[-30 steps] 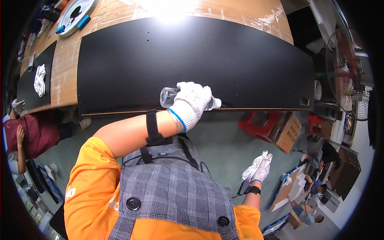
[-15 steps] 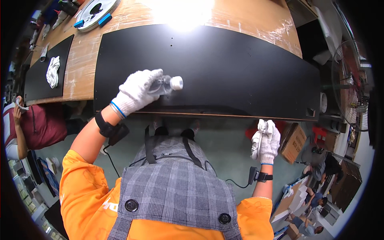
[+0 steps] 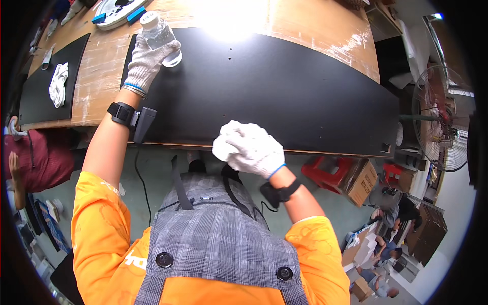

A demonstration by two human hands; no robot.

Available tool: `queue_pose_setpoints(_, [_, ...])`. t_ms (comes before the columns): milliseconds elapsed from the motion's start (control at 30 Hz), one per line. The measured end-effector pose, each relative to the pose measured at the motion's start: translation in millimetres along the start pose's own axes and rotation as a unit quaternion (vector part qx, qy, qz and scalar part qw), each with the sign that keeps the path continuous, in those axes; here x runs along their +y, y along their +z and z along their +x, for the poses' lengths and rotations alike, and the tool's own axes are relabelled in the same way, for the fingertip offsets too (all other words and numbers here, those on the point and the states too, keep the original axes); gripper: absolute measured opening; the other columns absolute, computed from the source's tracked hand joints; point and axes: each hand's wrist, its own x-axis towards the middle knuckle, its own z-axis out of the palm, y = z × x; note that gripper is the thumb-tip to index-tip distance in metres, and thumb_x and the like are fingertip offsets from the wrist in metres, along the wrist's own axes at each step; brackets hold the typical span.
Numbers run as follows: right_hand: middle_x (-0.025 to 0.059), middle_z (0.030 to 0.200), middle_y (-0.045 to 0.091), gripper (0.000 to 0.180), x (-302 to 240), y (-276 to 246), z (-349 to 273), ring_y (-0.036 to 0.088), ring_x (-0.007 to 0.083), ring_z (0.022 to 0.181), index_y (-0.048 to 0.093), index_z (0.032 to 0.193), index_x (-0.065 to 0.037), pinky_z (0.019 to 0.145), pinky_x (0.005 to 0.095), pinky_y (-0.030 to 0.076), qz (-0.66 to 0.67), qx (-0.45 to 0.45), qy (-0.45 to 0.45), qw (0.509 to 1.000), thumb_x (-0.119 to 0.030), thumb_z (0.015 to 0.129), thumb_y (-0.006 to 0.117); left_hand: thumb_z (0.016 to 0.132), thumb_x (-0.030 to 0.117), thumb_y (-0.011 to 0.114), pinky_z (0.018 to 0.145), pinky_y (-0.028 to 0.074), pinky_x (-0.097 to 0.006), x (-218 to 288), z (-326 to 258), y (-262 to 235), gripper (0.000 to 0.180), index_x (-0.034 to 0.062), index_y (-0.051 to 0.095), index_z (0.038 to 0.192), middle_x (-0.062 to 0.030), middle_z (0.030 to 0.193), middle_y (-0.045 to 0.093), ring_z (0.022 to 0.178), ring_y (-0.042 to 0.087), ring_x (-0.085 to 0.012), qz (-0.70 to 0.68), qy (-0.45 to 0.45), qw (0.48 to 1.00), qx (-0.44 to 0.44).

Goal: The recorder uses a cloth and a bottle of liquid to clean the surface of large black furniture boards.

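Observation:
In a white knit glove with a blue cuff edge, my left hand grips a clear plastic bottle with a white cap. The bottle stands nearly upright over the far left corner of a long black panel. Some clear liquid seems to be inside it. My right hand, gloved the same way, is closed around a bunched white cloth at the panel's near edge, left of its middle. Whether the cloth touches the panel I cannot tell.
The panel lies on a brown, film-covered table. A smaller black panel at the left bears a white cloth. Behind is a round white lid-like disc. Right stand a red stool, a cardboard box and a fan.
My left hand has carried the bottle away to the far left and turned it more upright. My right hand has brought the cloth leftward from beyond the panel's near edge.

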Motion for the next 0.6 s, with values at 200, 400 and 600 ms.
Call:
queue_pose_setpoints(200, [0.0080, 0.102, 0.060, 0.020, 146, -49, -155, 0.058, 0.0306, 0.092, 0.064, 0.094, -0.017, 0.080, 0.0407, 0.049, -0.134, 0.103, 0.241, 0.956, -0.010, 0.076, 0.062, 0.067, 0.014, 0.086, 0.094, 0.050, -0.034, -45, 10, -8, 0.069, 0.0066, 0.048, 0.125, -0.0050, 0.111, 0.059, 0.105, 0.059, -0.0179, 0.020, 0.038, 0.999, 0.025])
queue_pose_setpoints(400, [0.0095, 0.095, 0.063, 0.026, 47, -19, -42, 0.061, 0.0317, 0.086, 0.065, 0.093, -0.016, 0.074, 0.0410, 0.052, -0.010, 0.024, 0.111, 0.994, -0.011, 0.067, 0.067, 0.063, 0.039, 0.087, 0.100, 0.046, -0.036, -19, -4, -3, 0.097, 0.0094, 0.037, 0.140, -0.0140, 0.126, 0.057, 0.117, 0.056, -0.0253, 0.041, -0.013, 0.999, 0.000])
queue_pose_setpoints(600, [0.0077, 0.106, 0.061, 0.033, -6, 11, 27, 0.060, 0.0329, 0.094, 0.060, 0.102, -0.016, 0.080, 0.0415, 0.051, 0.074, 0.028, -0.080, 0.994, -0.015, 0.069, 0.065, 0.065, 0.029, 0.088, 0.101, 0.045, -0.033, 7, -21, -10, 0.095, 0.0072, 0.034, 0.141, -0.0121, 0.128, 0.057, 0.118, 0.055, -0.0219, 0.023, -0.047, 0.998, -0.023])
